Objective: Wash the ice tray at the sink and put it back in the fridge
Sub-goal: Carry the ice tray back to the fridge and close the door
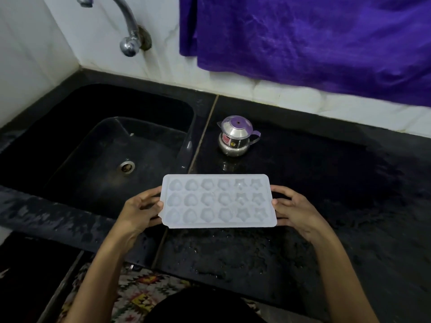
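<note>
**Holding the tray level beside the sink**

You have the tray by its two short ends, left hand and right hand each curled round an edge, thumbs on the rim. It hovers flat, cups up, over the counter, its left end just past the sink lip; that grip likely keeps it level. The tap sits at eleven o'clock, a steel pot at twelve. Whether the cups hold water is hard to tell, your fingers under the tray are hidden, and no fridge is in view.
</note>
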### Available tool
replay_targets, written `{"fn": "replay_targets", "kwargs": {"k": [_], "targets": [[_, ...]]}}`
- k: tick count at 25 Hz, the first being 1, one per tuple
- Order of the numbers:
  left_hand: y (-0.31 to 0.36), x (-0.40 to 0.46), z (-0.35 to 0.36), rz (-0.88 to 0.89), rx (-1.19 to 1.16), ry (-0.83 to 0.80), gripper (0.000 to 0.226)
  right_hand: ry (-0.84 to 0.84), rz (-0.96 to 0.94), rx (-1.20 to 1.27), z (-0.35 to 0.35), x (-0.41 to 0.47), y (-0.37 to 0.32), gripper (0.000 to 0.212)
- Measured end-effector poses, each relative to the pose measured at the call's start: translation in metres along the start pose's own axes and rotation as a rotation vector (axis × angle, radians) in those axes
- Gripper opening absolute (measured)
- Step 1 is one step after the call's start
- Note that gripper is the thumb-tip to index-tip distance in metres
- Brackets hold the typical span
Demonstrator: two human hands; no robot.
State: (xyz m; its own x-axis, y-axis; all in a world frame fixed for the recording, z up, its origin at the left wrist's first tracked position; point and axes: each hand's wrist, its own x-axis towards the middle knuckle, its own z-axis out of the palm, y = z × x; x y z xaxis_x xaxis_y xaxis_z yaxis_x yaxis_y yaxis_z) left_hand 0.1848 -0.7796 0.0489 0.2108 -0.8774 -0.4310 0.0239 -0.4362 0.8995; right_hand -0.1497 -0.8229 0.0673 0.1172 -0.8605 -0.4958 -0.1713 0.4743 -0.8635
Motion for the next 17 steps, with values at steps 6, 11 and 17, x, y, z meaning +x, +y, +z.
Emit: {"fn": "replay_targets", "kwargs": {"k": [6, 11, 17], "targets": [[-0.025, -0.060, -0.032, -0.011, -0.107, 0.223, 0.034, -0.232, -0.049, -0.067, 0.031, 0.016, -0.011, 0.029], [-0.061, -0.130, -0.050, -0.015, -0.214, 0.438, 0.036, -0.477, -0.065, -0.160, 0.073, 0.027, -0.017, 0.031], [-0.106, -0.220, -0.054, -0.034, -0.377, 0.704, 0.037, -0.773, -0.077, -0.300, 0.139, 0.022, -0.017, 0.031]]}}
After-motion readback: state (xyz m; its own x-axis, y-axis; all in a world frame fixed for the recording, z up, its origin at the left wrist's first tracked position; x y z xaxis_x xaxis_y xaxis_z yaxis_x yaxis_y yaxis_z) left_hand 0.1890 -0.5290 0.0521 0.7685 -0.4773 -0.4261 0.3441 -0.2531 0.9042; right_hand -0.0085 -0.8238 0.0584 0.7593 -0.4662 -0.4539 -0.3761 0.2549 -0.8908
